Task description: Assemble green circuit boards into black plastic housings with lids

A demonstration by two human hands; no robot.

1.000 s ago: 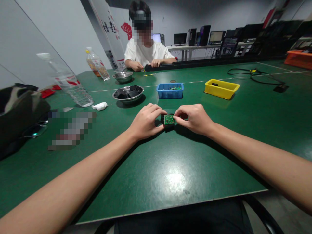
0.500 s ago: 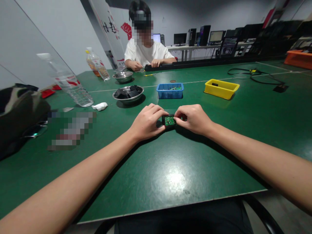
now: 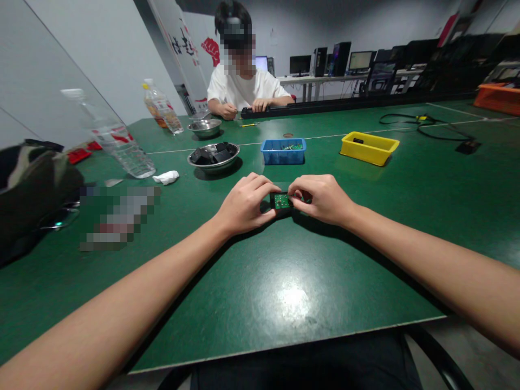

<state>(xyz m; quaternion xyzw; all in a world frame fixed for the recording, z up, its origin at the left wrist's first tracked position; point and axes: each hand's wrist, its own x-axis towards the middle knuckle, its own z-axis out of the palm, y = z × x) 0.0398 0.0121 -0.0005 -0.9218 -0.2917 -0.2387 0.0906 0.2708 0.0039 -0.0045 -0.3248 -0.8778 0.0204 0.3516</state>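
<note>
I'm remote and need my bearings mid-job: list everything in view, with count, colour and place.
Circuit board: 1, green, in housing
Housing: 1, black, between the hands
Blue bin: 1, blue, beyond the hands
Yellow bin: 1, yellow, right of centre
Bowls: 2, silver, left of blue bin; nearer holds black parts
Bottles: 3, clear, left
Tissue: 1, white, by nearest bottle
Blurred item: 1, colours unclear, left
Bag: 1, dark, left edge
Red items: 2, red, behind bag
Thin tool: 1, yellow, by rail
Long rail: 1, black, far side
Cable: black, right
Orange bin: 1, orange, far right
Computers: several, black, background
Table: 1, green, centre
Co-worker: 1, white shirt, across
Left hand: 1, bare, holding housing
Right hand: 1, bare, at the board's right end
</note>
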